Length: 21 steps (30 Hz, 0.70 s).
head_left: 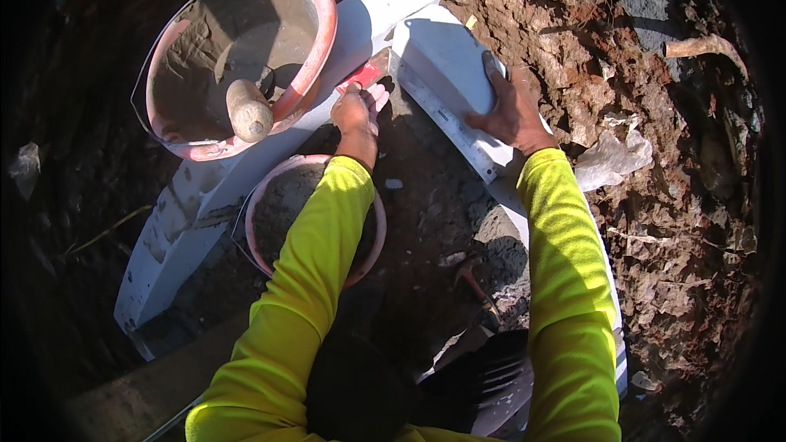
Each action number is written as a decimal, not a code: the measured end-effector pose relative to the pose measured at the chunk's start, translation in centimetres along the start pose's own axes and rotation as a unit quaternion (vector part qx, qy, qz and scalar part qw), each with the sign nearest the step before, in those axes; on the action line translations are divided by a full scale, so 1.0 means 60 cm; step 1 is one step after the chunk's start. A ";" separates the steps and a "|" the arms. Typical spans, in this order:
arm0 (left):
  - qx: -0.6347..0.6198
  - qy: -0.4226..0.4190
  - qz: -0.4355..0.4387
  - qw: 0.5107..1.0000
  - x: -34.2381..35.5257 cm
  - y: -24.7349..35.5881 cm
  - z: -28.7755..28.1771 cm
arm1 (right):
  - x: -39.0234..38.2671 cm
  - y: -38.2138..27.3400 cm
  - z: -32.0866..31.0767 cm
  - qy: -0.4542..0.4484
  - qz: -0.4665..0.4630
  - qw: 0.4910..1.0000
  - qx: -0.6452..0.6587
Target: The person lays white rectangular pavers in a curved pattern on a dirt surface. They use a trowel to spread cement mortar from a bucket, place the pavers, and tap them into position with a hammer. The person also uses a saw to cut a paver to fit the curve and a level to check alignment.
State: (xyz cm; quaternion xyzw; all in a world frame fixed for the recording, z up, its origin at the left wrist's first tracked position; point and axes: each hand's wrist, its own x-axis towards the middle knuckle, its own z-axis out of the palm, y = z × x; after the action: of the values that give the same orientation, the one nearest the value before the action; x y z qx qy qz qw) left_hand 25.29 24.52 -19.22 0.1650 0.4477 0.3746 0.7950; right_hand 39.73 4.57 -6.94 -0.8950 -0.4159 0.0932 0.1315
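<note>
From my remote seat, I put the white block (442,49) first: it lay ahead of the person, right of centre, its end close against the long white curb (385,0). I judged it heavy and stiff, liable to chip at its corners, with a dusty face that might have slid under a flat palm. The sound hold, to my mind, was across its width, well back from the end, rather than by the narrow pale strip (442,119) along its inner edge.

The right hand (514,110) had its grip spread wide on the block's outer part, thumb toward the strip. The left hand (357,119) had its grip closed on a red tool (364,74) near the joint; it looked like a scraper, though shadow and fingers hid too much for me to be sure. That seemed light and easily turned, best held by its red part.

Farther out, the large bucket (321,0) held grey mortar and a wooden-handled trowel (248,112), with the small bucket (380,229) nearer the person and rough earth (655,213) to the right.
</note>
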 end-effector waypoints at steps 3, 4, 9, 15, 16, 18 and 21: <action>0.002 -0.005 0.007 1.000 0.001 -0.002 -0.001 | -0.001 0.003 0.001 0.000 -0.006 1.000 0.012; 0.001 -0.007 0.007 1.000 0.001 -0.002 -0.001 | -0.002 0.002 0.000 -0.003 -0.007 1.000 0.007; -0.005 -0.001 0.008 1.000 0.006 -0.001 0.006 | 0.000 -0.006 -0.012 -0.013 -0.012 1.000 -0.012; -0.020 -0.001 0.023 1.000 0.008 -0.012 0.006 | 0.000 -0.002 -0.013 -0.006 -0.025 0.999 -0.037; -0.023 0.006 0.022 0.999 0.009 -0.014 0.007 | 0.000 -0.002 -0.012 -0.009 -0.022 0.999 -0.024; -0.029 0.019 0.026 0.999 0.009 -0.011 0.005 | 0.000 -0.004 -0.009 -0.012 -0.021 1.000 -0.014; -0.031 0.016 0.020 0.999 0.002 -0.015 0.009 | -0.001 -0.001 -0.011 -0.011 -0.024 0.999 -0.022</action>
State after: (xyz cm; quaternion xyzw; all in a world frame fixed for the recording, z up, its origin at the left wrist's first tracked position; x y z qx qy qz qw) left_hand 26.16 24.02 -19.53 0.1429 0.4452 0.4070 0.7846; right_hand 39.82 4.46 -6.31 -0.8863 -0.4409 0.0904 0.1097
